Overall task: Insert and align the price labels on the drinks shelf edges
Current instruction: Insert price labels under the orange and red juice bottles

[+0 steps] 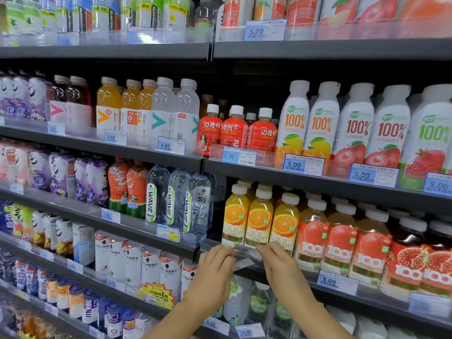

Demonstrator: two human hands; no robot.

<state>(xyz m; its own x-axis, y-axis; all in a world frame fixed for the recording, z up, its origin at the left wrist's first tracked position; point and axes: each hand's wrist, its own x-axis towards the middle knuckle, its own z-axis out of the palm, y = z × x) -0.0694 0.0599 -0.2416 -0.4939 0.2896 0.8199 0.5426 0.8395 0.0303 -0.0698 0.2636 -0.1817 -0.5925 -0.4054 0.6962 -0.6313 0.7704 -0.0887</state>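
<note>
A price label (244,261) in a clear plastic holder sits at the edge of the dark shelf (367,296), just below the orange juice bottles (259,218). My left hand (215,267) pinches its left end. My right hand (278,263) pinches its right end. The label is blurred and partly hidden by my fingers. It looks tilted against the shelf edge.
Other blue price labels sit in the shelf strips, such as a 5.00 label (336,282) to the right and a yellow-edged label (168,233) to the left. Apple juice bottles (340,243) and clear WAVE bottles (171,199) crowd the shelves. Shelves above and below are full.
</note>
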